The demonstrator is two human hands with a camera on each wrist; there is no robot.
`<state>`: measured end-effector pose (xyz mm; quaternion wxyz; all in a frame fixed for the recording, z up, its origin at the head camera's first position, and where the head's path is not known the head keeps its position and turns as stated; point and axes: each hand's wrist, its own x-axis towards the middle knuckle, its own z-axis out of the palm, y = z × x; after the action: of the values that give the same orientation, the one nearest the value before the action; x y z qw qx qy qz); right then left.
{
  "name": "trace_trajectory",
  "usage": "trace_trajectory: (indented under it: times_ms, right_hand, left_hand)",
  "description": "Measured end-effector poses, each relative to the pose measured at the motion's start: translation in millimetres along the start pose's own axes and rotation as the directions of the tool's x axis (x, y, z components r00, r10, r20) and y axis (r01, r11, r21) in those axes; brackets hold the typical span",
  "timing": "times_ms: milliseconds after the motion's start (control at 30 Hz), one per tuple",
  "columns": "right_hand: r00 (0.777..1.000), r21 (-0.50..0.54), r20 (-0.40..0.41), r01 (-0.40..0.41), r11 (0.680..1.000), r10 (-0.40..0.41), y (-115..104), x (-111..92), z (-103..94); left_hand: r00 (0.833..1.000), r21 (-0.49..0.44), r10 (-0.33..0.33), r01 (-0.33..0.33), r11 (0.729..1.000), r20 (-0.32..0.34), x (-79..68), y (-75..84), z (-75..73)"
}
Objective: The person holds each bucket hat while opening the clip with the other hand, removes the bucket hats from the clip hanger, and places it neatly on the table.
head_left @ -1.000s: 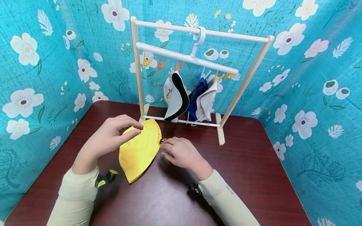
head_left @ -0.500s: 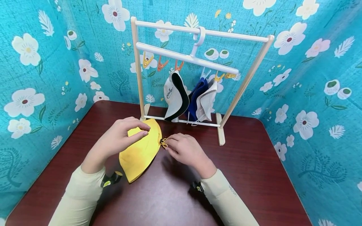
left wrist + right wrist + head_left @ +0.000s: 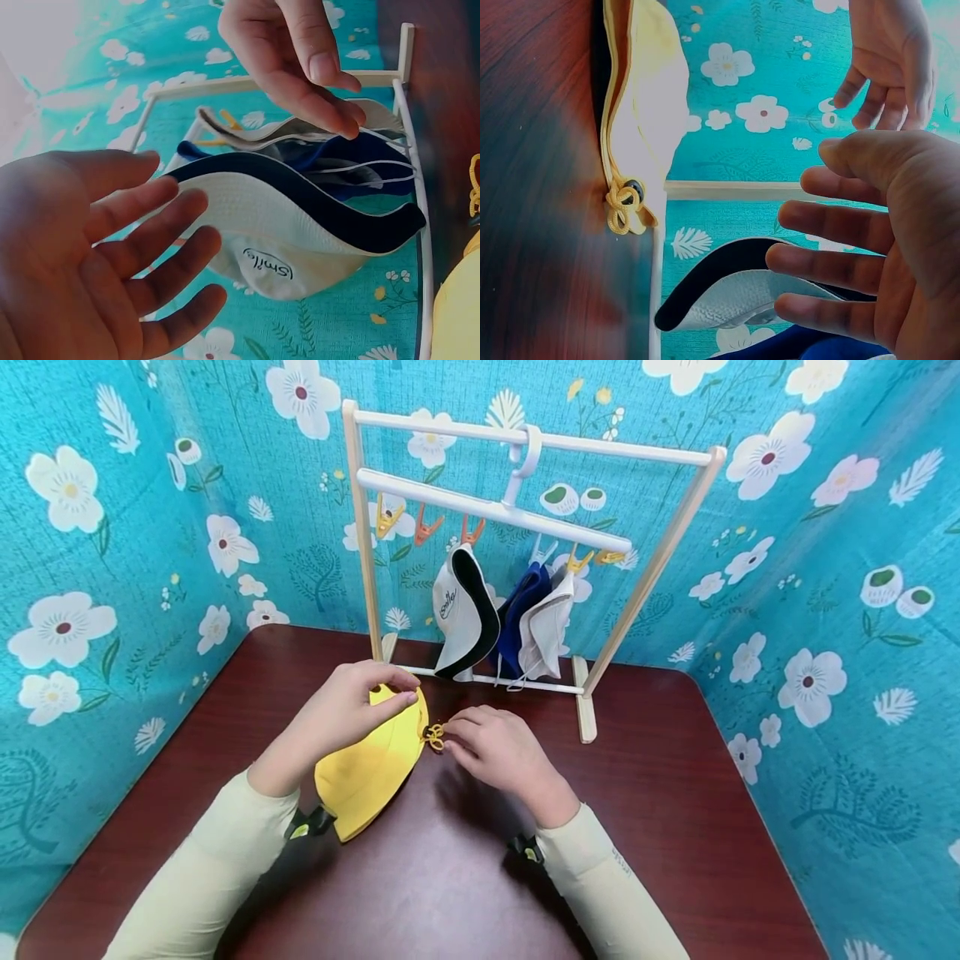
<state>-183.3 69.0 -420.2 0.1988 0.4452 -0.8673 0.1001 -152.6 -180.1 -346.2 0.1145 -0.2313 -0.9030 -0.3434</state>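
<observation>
Floral cloth (image 3: pixel 795 568) backs table (image 3: pixel 420 893). Yellow hat (image 3: pixel 367 777) lies before rack (image 3: pixel 633 610). Left hand (image 3: pixel 341 714) above hat, right hand (image 3: pixel 502 752) near its cord (image 3: pixel 619 217); both empty, fingers relaxed. Pegs (image 3: pixel 472 535) suspend other hats (image 3: pixel 457 618).

Got bucket hat (image 3: pixel 367 777) on table (image 3: pixel 465 893), left of centre, just before left end of rack (image 3: pixel 649 577). Left hand (image 3: pixel 341 714) over hat in head view — right hand (image 3: pixel 498 752) just right of its cord loops (image 3: pixel 435 737). Further back, hanger (image 3: pixel 465 505) on rack's top bar, three hats (image 3: pixel 454 618) clipped below, middle to right — two clips (image 3: pixel 386 524) left of them. Curtain (image 3: pixel 750 568) behind and both sides.
</observation>
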Motion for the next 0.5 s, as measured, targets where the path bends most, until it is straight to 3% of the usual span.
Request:
trace_trajectory:
  times_ms: [200,500]
  right_hand:
    - [1.000,0.002,-0.007,-0.013,1.000,0.013,2,0,-1.6]
    - [0.999,0.005,-0.002,-0.049,0.999,0.049,3,0,-5.5]
  left_hand:
    - [0.996,-0.036,-0.069,0.068,0.997,-0.050,20.1,-0.8,-3.1]
    - [0.980,-0.055,-0.120,0.112,0.992,-0.156,54.7,-11.7,-7.3]
